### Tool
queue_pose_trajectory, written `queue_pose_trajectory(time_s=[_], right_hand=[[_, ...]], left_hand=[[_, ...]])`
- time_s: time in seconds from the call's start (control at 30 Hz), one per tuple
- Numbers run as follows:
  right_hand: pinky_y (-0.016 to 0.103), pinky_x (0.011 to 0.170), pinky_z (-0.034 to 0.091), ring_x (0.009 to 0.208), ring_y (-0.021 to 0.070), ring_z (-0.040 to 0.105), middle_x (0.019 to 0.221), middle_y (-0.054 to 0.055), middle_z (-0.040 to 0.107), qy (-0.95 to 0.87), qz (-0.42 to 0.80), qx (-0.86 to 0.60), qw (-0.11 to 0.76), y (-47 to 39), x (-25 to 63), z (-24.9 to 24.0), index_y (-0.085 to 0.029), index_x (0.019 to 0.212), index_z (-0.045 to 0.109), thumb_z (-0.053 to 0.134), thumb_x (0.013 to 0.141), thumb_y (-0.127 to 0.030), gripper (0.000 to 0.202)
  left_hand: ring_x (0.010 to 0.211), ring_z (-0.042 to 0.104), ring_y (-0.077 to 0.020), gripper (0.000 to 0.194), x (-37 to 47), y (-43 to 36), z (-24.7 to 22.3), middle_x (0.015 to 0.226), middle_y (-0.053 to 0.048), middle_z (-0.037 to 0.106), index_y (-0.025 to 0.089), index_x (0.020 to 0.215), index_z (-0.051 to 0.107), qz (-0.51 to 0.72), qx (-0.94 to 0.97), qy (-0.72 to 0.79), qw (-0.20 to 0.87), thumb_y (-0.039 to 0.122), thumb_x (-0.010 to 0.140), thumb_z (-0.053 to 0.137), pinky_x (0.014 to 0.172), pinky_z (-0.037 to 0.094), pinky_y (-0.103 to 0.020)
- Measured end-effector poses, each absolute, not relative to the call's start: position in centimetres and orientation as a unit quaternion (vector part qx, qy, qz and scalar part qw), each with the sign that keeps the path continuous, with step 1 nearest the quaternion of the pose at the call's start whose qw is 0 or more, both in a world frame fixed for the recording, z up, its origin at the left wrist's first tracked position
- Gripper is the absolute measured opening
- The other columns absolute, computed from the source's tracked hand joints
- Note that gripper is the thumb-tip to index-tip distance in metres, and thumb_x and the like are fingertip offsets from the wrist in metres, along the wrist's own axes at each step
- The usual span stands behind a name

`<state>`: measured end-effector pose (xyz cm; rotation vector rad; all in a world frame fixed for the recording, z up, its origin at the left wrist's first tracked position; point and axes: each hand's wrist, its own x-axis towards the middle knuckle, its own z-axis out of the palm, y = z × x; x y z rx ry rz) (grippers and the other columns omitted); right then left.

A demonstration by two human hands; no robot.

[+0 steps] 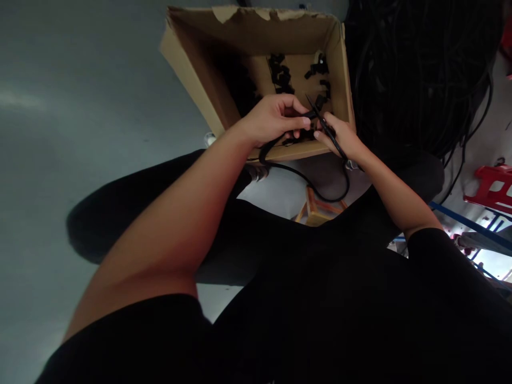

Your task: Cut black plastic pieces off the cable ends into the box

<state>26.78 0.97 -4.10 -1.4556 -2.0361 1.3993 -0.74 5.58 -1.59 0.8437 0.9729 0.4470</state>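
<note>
My left hand (276, 118) is closed over the box's near side, thumb and fingers pinching a black cable (334, 200). This cable hangs in a loop below both hands, and a thick black end piece (320, 101) sits by the fingertips. Close beside it, my right hand (340, 136) is closed around a slim black pointed tool (314, 105), whose tip points up and away to the left. Its kind is hard to make out. Under the hands stands an open cardboard box (192, 69), with several small black pieces (280, 72) on its floor.
A large heap of black cables (416, 69) lies right of the box. Farther right are a red plastic stool (492, 186) and a blue metal bar (472, 221). A wooden stool (318, 216) shows between my legs. Grey floor (80, 133) extends on the left.
</note>
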Motion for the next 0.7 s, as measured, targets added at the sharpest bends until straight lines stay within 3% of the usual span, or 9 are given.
queue_pose_trajectory(time_s=[0.17, 0.37, 0.7], right_hand=[[0.052, 0.116, 0.063, 0.111, 0.0282, 0.069, 0.109, 0.005, 0.069, -0.701, 0.502, -0.486, 0.145, 0.9, 26.5, -3.9, -0.025, 0.123, 0.064, 0.065, 0.118, -0.084, 0.059], [0.045, 0.102, 0.064, 0.097, 0.0251, 0.065, 0.097, 0.002, 0.063, -0.698, 0.513, -0.483, 0.125, 1.5, 26.6, -2.3, -0.026, 0.109, 0.061, 0.067, 0.111, -0.098, 0.072], [0.046, 0.104, 0.068, 0.100, 0.0237, 0.068, 0.106, 0.004, 0.067, -0.697, 0.569, -0.413, 0.143, 1.0, 27.5, -4.1, -0.024, 0.119, 0.064, 0.065, 0.113, -0.100, 0.076]], left_hand=[[0.068, 0.064, -0.0138, 0.033, -1.0, 5.8, -2.7, 0.087, -0.001, 0.086, 0.022, 0.101, 0.082, 0.184, 0.438, 0.422, 0.772, 0.032, 0.097, 0.113, 0.058, 0.042, -0.030], [0.073, 0.057, -0.0112, 0.041, -2.6, 7.1, -2.3, 0.092, -0.001, 0.086, 0.021, 0.109, 0.084, 0.138, 0.455, 0.395, 0.786, 0.057, 0.108, 0.104, 0.066, 0.042, -0.029], [0.061, 0.052, -0.0127, 0.053, -2.4, 7.0, -1.6, 0.076, -0.002, 0.067, 0.022, 0.096, 0.075, 0.125, 0.503, 0.359, 0.777, 0.067, 0.105, 0.102, 0.056, 0.034, -0.028]])
